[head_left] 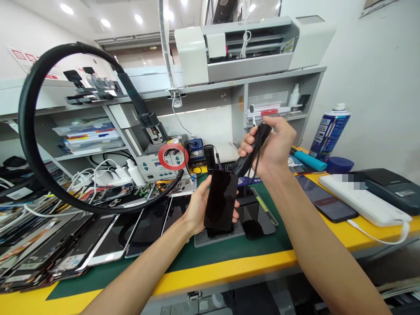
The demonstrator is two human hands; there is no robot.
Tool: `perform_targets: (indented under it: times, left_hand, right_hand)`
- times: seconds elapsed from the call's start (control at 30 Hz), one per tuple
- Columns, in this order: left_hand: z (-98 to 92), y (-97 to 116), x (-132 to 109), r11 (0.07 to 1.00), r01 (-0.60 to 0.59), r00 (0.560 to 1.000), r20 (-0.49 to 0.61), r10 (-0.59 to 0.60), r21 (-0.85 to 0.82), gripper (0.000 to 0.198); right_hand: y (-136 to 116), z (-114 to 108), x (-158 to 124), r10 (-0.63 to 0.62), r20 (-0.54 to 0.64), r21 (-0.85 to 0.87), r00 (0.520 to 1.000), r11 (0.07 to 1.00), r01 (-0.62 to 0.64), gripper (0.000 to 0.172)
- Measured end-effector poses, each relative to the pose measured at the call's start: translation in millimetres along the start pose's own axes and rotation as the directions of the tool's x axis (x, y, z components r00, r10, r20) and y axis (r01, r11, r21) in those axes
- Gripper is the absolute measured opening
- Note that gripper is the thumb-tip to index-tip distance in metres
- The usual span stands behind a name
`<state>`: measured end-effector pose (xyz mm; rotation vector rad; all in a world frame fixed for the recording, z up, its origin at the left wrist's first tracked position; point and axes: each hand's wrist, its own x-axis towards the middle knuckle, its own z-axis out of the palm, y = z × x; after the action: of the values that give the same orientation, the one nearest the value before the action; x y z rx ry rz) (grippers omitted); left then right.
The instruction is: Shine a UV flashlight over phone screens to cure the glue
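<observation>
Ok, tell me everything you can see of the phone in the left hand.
The phone is a black slab with a glossy, dark, unlit face and rounded corners. The left hand grips it by its edges, upright and slightly tilted, above the perforated grey mat. The black tool in the right hand meets its top edge.

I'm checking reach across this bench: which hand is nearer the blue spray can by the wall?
Right. The right hand, gripping a black tool, is just left of the blue spray can; the left hand, holding a black phone, is farther left and lower.
</observation>
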<state>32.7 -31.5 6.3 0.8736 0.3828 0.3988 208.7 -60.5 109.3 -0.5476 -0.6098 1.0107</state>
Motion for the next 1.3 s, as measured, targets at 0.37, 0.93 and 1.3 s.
perform_targets:
  times: [0.37,0.93,1.3]
  left_hand:
    - [2.3,0.2,-0.3,1.0,-0.01,1.0,0.01,0.01,0.01,0.073]
    - [4.0,-1.3,1.4,1.0,-0.007,0.998,-0.063,0.006,-0.019,0.074]
    - [10.2,4.0,-4.0,0.973,0.138,0.92,-0.387,-0.058,0.183,0.033]
  right_hand:
    - [5.1,-2.7,-0.1,-0.046,0.038,0.014,0.998,0.999,0.046,0.018]
    - [6.1,-1.5,0.4,-0.042,0.037,0.023,0.998,0.999,0.041,0.021]
    - [15.4,-8.0,10.9,0.033,0.0,0.026,0.999,0.999,-0.033,0.021]
